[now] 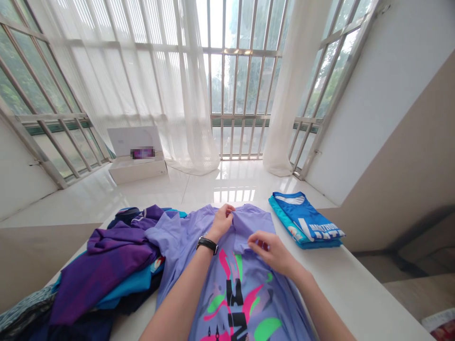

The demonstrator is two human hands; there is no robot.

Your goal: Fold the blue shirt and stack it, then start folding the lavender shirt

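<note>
A lavender T-shirt with pink, green and black print lies front up on the white table, its lower part running out of view. My left hand, a black watch on its wrist, pinches the fabric near the collar. With fingers closed, my right hand grips the edge of the shirt's right sleeve, which is turned inward over the chest. The left sleeve is rumpled against a heap of clothes.
Left of the shirt is a loose heap of purple, blue and dark clothes. Folded blue and teal shirts are stacked at the right of the white table. An open white box stands on the sill by sheer curtains and a barred window.
</note>
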